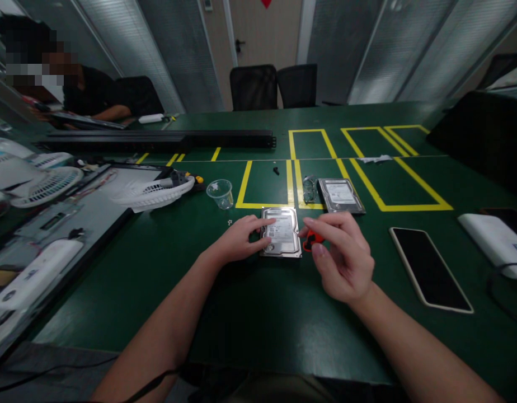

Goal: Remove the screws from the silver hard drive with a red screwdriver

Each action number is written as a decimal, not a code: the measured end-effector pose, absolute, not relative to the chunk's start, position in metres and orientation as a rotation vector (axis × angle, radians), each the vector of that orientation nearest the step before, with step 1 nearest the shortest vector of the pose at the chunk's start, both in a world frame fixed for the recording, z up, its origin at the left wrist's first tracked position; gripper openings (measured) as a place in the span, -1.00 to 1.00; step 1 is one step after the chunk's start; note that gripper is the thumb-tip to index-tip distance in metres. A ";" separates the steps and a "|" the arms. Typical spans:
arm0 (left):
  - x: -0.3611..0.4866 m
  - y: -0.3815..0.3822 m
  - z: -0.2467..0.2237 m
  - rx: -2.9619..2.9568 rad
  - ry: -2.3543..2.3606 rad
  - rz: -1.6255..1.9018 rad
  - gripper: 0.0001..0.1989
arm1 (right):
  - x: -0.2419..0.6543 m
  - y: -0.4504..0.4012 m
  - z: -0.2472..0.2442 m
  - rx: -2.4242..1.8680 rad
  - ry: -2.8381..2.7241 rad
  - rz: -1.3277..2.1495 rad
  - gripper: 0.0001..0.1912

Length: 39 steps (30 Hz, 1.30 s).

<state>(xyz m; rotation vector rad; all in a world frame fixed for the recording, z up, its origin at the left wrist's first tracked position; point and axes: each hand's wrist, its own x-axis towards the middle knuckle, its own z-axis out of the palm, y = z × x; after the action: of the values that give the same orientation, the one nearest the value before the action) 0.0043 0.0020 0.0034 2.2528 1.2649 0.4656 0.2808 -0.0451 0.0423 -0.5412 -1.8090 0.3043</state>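
A silver hard drive (286, 238) lies label side up on the green table near its front edge. My left hand (241, 239) holds it steady from the left, thumb and index finger apart on its top. Just right of the drive, my right hand (346, 254) is half curled, fingers and thumb around an orange-and-black object (312, 240) that they partly hide; its kind is unclear. Beyond my right hand rests a second hard drive (341, 195). Left of the drive lie a few tiny bits (230, 222), perhaps screws, in front of a clear plastic cup (220, 193).
A phone (430, 268) and a white box-like device (496, 243) lie on the right. Crumpled clear plastic (309, 190) sits beside the second drive. At left are a flat panel (103, 207) and white fan parts (153, 189). Long black bars (166, 140) lie farther back; a person sits behind them.
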 end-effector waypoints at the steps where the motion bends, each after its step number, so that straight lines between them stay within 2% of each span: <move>1: 0.004 0.002 0.003 2.251 1.263 0.466 -0.41 | 0.281 -0.045 0.043 -0.543 -1.813 0.304 -0.41; 21: 0.004 0.002 0.003 2.260 1.248 0.478 -0.41 | 0.282 -0.048 0.039 -0.472 -1.834 0.473 -0.41; 39: 0.004 0.002 0.004 2.252 1.255 0.461 -0.40 | 0.278 -0.047 0.043 -0.476 -1.825 0.400 -0.38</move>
<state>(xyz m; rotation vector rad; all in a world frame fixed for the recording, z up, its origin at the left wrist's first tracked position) 0.0043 0.0017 0.0040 2.2519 1.2553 0.4607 0.2777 -0.0471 0.0427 -0.4760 -1.8251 0.4002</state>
